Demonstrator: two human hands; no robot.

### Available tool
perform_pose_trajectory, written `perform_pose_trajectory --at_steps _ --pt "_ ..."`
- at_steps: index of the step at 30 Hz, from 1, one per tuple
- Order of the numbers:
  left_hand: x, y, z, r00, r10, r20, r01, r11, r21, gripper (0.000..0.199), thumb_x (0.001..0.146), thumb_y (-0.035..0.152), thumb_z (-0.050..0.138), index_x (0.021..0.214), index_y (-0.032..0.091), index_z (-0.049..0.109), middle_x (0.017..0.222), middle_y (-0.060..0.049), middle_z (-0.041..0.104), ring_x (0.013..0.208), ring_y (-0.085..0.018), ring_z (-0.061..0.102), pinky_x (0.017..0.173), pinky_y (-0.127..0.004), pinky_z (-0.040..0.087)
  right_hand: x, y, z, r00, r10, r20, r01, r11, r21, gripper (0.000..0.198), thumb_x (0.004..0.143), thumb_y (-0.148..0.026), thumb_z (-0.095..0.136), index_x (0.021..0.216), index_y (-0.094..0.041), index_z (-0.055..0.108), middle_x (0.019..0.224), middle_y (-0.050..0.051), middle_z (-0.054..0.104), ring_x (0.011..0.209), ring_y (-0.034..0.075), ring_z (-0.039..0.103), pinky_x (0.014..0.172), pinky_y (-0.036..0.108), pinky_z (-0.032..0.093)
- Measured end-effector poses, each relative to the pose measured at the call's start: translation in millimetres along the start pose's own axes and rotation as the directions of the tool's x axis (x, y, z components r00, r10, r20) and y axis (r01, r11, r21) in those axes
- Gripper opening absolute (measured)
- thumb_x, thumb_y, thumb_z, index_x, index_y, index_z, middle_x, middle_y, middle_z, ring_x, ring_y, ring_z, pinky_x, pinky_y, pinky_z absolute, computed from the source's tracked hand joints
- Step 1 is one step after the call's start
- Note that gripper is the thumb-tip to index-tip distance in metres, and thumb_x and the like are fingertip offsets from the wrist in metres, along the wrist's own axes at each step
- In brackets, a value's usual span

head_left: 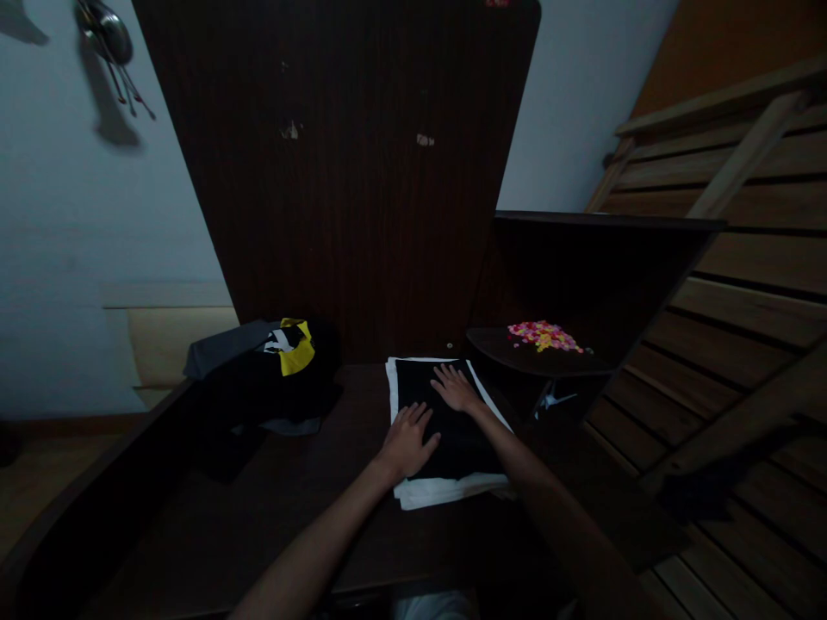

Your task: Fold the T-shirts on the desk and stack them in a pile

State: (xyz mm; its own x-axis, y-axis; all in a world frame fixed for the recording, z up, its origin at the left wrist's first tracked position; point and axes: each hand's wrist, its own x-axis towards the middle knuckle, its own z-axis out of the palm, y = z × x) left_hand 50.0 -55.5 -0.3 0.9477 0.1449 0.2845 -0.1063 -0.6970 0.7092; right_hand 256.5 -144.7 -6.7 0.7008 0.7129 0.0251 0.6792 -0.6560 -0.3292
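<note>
A folded black cloth [445,448] lies flat on top of folded white cloth [430,493], whose edges show around it on the dark wooden desk. Flat on the left part of the black cloth rests my left hand [408,441], its thumb spread out. My right hand [456,389] lies farther up on the same cloth, fingers spread and palm down. Neither hand grips anything. To the left sits a heap of dark clothes [258,387] with a yellow-and-black piece [297,351] and a grey piece [229,347] on top.
A low shelf [491,344] to the right bears a pile of small pink, red and yellow pieces [546,336]. Behind the desk rises a tall dark panel [349,189]. Slatted wood [743,310] stands at the right. Metal utensils [113,43] hang on the left wall.
</note>
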Motion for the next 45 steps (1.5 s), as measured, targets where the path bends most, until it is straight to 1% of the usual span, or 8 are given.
perform_pose_trajectory --at_steps 5,15,19,25,32,38,42,45 --pt "-10 -1 -13 0.991 0.057 -0.123 -0.046 0.995 0.088 0.028 0.084 0.011 0.046 0.105 0.02 0.062 0.107 -0.01 0.06 0.107 -0.023 0.056 0.1 -0.042 0.043 1 0 1 1.0 0.009 0.004 -0.009 1.0 0.02 0.062 0.098 -0.049 0.033 0.15 -0.016 0.033 0.159 0.012 0.023 0.148 0.026 0.01 0.119 0.043 0.004" --pt "-42 -45 -76 0.977 0.039 -0.209 0.013 0.97 0.244 0.027 0.075 0.004 0.049 0.095 0.021 0.057 0.102 -0.007 0.054 0.1 -0.023 0.056 0.093 -0.04 0.049 2 -25 -10 0.999 0.034 -0.027 -0.034 0.999 0.001 0.052 0.097 -0.039 0.041 0.143 -0.014 0.047 0.155 0.015 0.034 0.145 0.029 0.024 0.118 0.044 0.015" --pt "-57 -60 -93 0.966 0.044 -0.255 0.024 0.966 0.257 0.025 0.074 0.006 0.048 0.092 0.021 0.056 0.099 -0.006 0.055 0.097 -0.022 0.057 0.091 -0.04 0.05 8 -81 -8 0.978 -0.172 -0.118 0.179 0.982 0.051 0.041 0.097 -0.031 0.043 0.131 -0.015 0.058 0.146 0.013 0.047 0.138 0.025 0.038 0.115 0.037 0.024" --pt "-81 -79 -120 0.95 0.055 -0.309 0.047 0.949 0.313 0.02 0.077 0.009 0.047 0.091 0.021 0.056 0.095 -0.006 0.055 0.092 -0.022 0.056 0.087 -0.038 0.05 15 -208 11 0.892 -0.41 -0.188 0.45 0.84 0.303 0.028 0.096 -0.029 0.048 0.116 -0.018 0.065 0.127 0.009 0.061 0.121 0.02 0.052 0.107 0.036 0.035" --pt "-105 -110 -152 0.868 0.003 -0.497 0.195 0.918 0.346 0.024 0.075 0.004 0.041 0.086 0.02 0.056 0.088 -0.005 0.053 0.085 -0.02 0.057 0.078 -0.033 0.05 10 -314 35 0.94 -0.279 -0.194 0.338 0.832 0.44 0.047 0.082 -0.045 0.066 0.119 -0.018 0.055 0.12 0.012 0.061 0.111 0.025 0.058 0.09 0.034 0.045" --pt "-103 -115 -152 0.793 0.032 -0.609 0.242 0.9 0.362 0.029 0.079 0.008 0.044 0.102 0.019 0.058 0.099 -0.008 0.057 0.094 -0.022 0.059 0.084 -0.037 0.05 15 -313 26 0.937 -0.103 -0.333 0.26 0.841 0.475 0.007 0.09 -0.025 0.052 0.093 -0.023 0.058 0.096 0.008 0.067 0.093 0.022 0.063 0.078 0.03 0.044" --pt "-98 -113 -153 0.689 0.128 -0.713 0.257 0.877 0.405 0.04 0.08 0.017 0.052 0.12 0.017 0.053 0.118 -0.014 0.055 0.112 -0.029 0.054 0.097 -0.047 0.046 20 -288 -7 0.844 0.038 -0.536 0.332 0.747 0.576 0.007 0.089 -0.022 0.048 0.088 -0.023 0.055 0.084 0.004 0.066 0.085 0.022 0.062 0.075 0.028 0.043" --pt "-96 -116 -153 0.66 0.123 -0.741 0.281 0.875 0.395 0.044 0.081 0.023 0.053 0.125 0.013 0.051 0.122 -0.019 0.054 0.116 -0.032 0.053 0.1 -0.051 0.044 23 -266 -39 0.756 0.095 -0.648 0.432 0.672 0.602 0.008 0.088 -0.023 0.045 0.085 -0.023 0.053 0.082 0.002 0.064 0.083 0.02 0.061 0.077 0.028 0.044"
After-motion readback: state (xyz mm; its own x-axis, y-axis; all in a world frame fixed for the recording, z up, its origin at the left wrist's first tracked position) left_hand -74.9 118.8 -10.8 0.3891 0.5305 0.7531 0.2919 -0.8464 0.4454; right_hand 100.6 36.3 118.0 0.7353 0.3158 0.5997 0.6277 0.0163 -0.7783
